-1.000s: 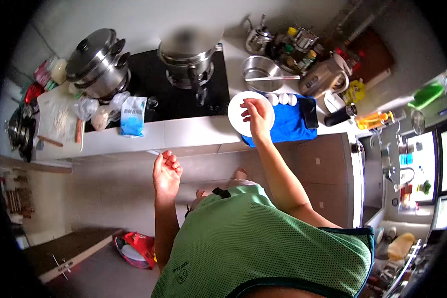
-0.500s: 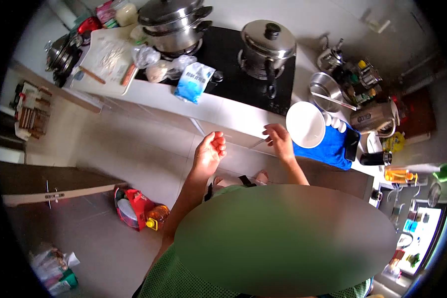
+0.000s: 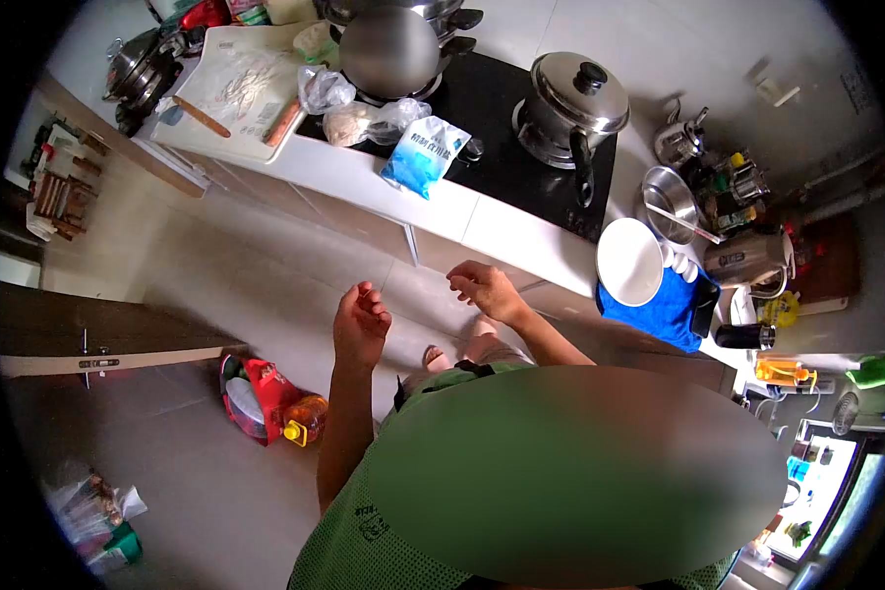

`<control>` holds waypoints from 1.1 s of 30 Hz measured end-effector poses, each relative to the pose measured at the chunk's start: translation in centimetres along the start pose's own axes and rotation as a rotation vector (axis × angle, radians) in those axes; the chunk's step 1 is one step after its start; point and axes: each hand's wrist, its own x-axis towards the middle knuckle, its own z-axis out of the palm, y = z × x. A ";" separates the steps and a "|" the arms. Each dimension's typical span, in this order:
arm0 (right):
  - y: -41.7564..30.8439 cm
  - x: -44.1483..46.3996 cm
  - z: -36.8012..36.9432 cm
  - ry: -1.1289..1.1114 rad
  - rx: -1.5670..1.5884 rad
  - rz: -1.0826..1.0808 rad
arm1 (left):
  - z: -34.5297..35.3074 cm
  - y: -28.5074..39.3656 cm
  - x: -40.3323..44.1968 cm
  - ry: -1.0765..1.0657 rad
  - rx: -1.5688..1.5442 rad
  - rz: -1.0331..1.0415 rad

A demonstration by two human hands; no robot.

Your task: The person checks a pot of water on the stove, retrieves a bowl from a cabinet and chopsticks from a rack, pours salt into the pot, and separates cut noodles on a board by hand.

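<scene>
My left hand [image 3: 362, 326] hangs in the air before the counter, palm turned inward, its fingers loosely curled with nothing in them. To its right my right hand [image 3: 490, 293] is also in the air, fingers slightly bent and apart, holding nothing. Neither touches the counter. Closest on the worktop is a blue-and-white salt packet [image 3: 425, 157] at the front edge. Beside it lie knotted plastic bags [image 3: 374, 122]. A white cutting board [image 3: 206, 79] at left carries white powder and a wooden-handled tool [image 3: 203, 116]. On the right, a white bowl [image 3: 629, 262] rests by a blue cloth [image 3: 667, 321].
A lidded pot [image 3: 572, 103] stands on the black hob [image 3: 482, 93]; a stacked steamer [image 3: 442, 15] stands left of it. A steel pan [image 3: 669, 192] is at right. On the floor are a red bag [image 3: 270, 393] and an oil bottle [image 3: 307, 418]; a door [image 3: 118, 344] juts in from the left.
Both hands have moved left in view, the right one most. The camera view has shifted, so the counter's things appear further right. Nothing has been picked up.
</scene>
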 end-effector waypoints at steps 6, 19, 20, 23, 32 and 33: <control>0.1 2.7 -2.0 -0.048 -0.053 0.037 | 1.2 -0.1 2.8 -0.094 -0.066 0.029; -0.8 11.3 -4.2 -0.220 0.007 0.036 | 5.8 1.8 10.0 -0.043 -0.020 0.063; -0.7 11.7 -4.2 -0.212 0.012 0.026 | 6.0 1.9 10.2 -0.021 -0.011 0.063; -1.1 12.8 -4.1 -0.206 0.026 0.027 | 6.0 3.0 11.4 0.025 -0.002 0.037; -4.2 16.4 -0.8 -0.012 0.010 0.045 | 6.4 11.2 16.3 -0.030 0.137 -0.074; -4.7 16.7 -0.1 0.015 -0.010 0.049 | 6.1 12.5 16.7 -0.042 0.142 -0.090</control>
